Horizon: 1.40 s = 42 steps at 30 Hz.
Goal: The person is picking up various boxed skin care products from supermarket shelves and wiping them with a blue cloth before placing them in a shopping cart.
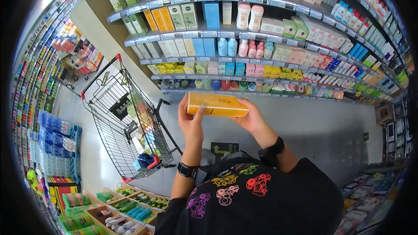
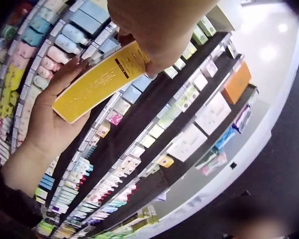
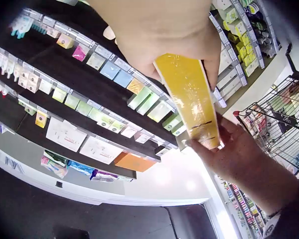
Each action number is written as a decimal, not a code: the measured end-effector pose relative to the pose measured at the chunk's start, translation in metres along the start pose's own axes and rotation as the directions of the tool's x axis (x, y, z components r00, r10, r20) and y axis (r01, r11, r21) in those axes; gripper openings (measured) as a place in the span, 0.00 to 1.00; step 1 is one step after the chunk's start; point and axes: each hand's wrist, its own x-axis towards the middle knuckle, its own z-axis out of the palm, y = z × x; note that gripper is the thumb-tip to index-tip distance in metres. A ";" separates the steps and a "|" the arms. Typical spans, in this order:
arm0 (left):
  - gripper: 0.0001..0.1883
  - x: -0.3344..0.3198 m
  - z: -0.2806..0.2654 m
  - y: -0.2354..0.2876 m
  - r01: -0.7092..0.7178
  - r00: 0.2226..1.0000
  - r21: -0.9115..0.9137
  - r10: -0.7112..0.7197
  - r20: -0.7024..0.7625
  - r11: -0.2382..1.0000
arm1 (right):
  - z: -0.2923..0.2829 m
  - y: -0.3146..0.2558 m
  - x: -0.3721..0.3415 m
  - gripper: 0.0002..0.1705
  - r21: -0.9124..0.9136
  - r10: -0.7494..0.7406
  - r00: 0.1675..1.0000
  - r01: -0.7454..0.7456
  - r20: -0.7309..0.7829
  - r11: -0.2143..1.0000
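Both hands hold a long orange-yellow box [image 1: 217, 105] in front of the body, before the lowest shelves in the head view. My left hand [image 1: 190, 116] grips its left end, thumb across the near face and fingers behind. At the other end my right hand [image 1: 252, 119] holds the box, its fingers partly hidden beneath and behind it. Seen from the left wrist, the yellow box [image 2: 102, 82] spans between the two hands, with dark print near one end. From the right wrist, the box [image 3: 189, 99] shows a glossy wrapped face.
A shopping cart [image 1: 126, 117] with goods inside stands at the left. Shelves [image 1: 217, 35] of boxed and bottled products curve across the front and right. Bottled water packs [image 1: 54, 143] are stacked far left. A wooden display bin [image 1: 122, 204] sits at the lower left.
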 end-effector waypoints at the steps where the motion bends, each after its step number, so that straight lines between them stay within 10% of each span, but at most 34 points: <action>1: 0.31 0.001 0.003 0.006 -0.096 0.995 0.072 0.094 0.019 0.993 | -0.004 0.001 0.003 0.23 0.021 -0.001 0.999 0.000 0.039 1.000; 8: 0.29 0.018 0.016 0.040 -0.429 0.887 0.239 0.356 0.292 0.871 | -0.001 -0.013 0.014 0.27 0.142 -0.011 0.990 -0.010 0.144 0.990; 13: 0.33 0.050 0.008 0.065 -0.791 0.609 0.315 0.633 0.478 0.524 | 0.009 -0.020 0.044 0.27 0.225 0.042 0.942 -0.122 0.334 0.967; 21: 0.38 0.115 -0.043 0.081 -0.526 0.835 0.503 0.302 0.461 0.686 | 0.079 -0.056 0.101 0.23 -0.207 -0.140 0.966 0.185 0.218 0.961; 29: 0.27 0.183 -0.073 0.054 -0.082 0.954 -0.032 0.088 0.287 0.996 | 0.166 -0.083 0.135 0.24 -0.488 -0.131 0.940 0.279 0.315 0.827; 34: 0.25 0.202 -0.085 0.068 0.123 0.901 -0.054 -0.089 0.425 0.991 | 0.195 -0.069 0.156 0.24 -0.701 -0.276 0.923 0.385 0.270 0.601; 42: 0.28 0.229 -0.109 0.059 0.333 0.762 -0.117 -0.194 0.617 0.936 | 0.204 -0.061 0.190 0.22 -0.692 -0.332 0.898 0.435 0.289 0.576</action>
